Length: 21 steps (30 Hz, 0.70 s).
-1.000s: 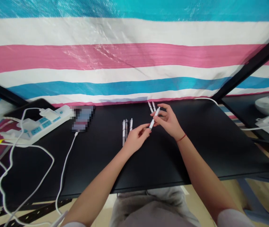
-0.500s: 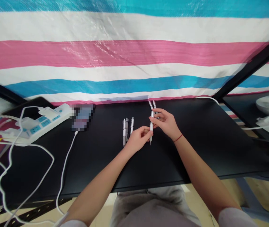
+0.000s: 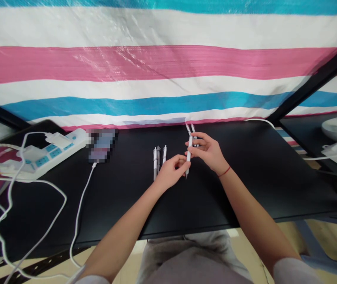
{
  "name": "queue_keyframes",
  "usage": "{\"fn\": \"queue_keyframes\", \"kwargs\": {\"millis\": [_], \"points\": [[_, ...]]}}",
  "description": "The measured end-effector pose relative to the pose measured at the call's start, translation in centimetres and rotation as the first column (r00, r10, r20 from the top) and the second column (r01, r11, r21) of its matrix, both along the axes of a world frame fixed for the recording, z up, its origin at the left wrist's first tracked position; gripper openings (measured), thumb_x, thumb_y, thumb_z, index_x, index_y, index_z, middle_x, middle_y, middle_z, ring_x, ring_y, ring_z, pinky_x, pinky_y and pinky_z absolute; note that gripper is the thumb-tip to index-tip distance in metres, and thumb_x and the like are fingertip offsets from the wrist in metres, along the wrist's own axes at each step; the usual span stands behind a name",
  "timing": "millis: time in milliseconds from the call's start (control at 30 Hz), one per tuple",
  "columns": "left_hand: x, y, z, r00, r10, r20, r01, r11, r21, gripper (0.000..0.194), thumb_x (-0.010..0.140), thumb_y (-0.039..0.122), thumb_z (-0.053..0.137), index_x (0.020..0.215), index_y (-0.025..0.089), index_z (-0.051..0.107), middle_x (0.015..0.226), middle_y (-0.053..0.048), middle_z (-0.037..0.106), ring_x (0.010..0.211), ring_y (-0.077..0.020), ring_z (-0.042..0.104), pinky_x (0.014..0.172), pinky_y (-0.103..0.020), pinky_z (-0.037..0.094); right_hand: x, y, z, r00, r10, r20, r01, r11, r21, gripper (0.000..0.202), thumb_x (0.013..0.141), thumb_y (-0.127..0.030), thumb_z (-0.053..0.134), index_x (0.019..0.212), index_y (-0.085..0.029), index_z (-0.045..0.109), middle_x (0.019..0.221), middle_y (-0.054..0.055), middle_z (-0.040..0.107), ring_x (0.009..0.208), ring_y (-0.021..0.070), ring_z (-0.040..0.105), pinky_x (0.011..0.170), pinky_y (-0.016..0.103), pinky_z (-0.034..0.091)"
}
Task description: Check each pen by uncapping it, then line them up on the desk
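Note:
Both my hands hold one white pen (image 3: 189, 153) over the black table (image 3: 216, 201), its grey tip pointing down toward me. My left hand (image 3: 172, 170) pinches the lower part of the barrel between thumb and fingers. Near the upper end, my right hand (image 3: 210, 152) grips the same pen with thumb and fingertips. Left of my left hand lie a white pen (image 3: 155, 157), a grey-looking pen (image 3: 158, 156) and another white pen (image 3: 164, 152), partly hidden by that hand. Behind my right hand, two more pens (image 3: 192, 127) lie partly covered.
A phone (image 3: 102, 146) lies on the left with a white charging cable (image 3: 81, 205) plugged in. Beyond it are a white power strip (image 3: 50, 156) with tangled cables and a dark tablet-like object (image 3: 35, 130). A striped sheet (image 3: 168, 63) hangs behind the table.
The held pen has tilted slightly, its tip shifting a little left. Both hands keep their hold on it, and the whole view has shifted slightly.

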<state>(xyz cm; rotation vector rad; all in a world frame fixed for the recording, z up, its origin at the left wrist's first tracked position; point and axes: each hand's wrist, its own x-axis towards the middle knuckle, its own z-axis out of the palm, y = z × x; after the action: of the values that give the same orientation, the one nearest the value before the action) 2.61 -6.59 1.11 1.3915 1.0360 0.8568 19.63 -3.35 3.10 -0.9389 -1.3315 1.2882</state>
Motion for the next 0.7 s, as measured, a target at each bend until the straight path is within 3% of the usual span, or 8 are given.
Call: {"fn": "queue_keyframes", "kwargs": {"millis": [167, 367, 700], "points": [[-0.11, 0.11, -0.18, 1.0, 0.004, -0.004, -0.004, 1.0, -0.006, 0.026, 0.083, 0.039, 0.061, 0.096, 0.016, 0.06, 0.074, 0.0, 0.063, 0.066, -0.0113, 0.059, 0.061, -0.024, 0.053, -0.17, 0.02, 0.17, 0.999, 0.031, -0.026, -0.032, 0.998, -0.05, 0.058, 0.072, -0.035, 0.075, 0.124, -0.025, 0.049, 0.107, 0.007, 0.068, 0.08, 0.0218, 0.071, 0.069, 0.039, 0.062], [-0.05, -0.03, -0.4, 1.0, -0.017, -0.014, 0.017, 1.0, 0.006, 0.027, 0.084, 0.04, 0.059, 0.097, 0.017, 0.059, 0.076, -0.001, 0.062, 0.066, -0.0116, 0.059, 0.06, -0.025, 0.053, -0.07, -0.03, 0.17, 1.0, 0.012, -0.005, -0.013, 0.999, -0.045, 0.05, 0.07, -0.036, 0.076, 0.113, -0.023, 0.054, 0.099, 0.006, 0.069, 0.077, 0.0218, 0.071, 0.069, 0.04, 0.062], [-0.08, 0.05, -0.29, 0.999, -0.034, 0.004, 0.034, 0.999, -0.006, 0.027, 0.084, 0.04, 0.059, 0.098, 0.017, 0.059, 0.079, -0.001, 0.061, 0.068, -0.0114, 0.059, 0.059, -0.024, 0.054, -0.05, -0.22, 0.73, 1.0, 0.014, -0.01, -0.015, 0.999, -0.044, 0.051, 0.07, -0.038, 0.076, 0.114, -0.025, 0.052, 0.101, 0.005, 0.069, 0.077, 0.0215, 0.071, 0.069, 0.039, 0.062]]}}
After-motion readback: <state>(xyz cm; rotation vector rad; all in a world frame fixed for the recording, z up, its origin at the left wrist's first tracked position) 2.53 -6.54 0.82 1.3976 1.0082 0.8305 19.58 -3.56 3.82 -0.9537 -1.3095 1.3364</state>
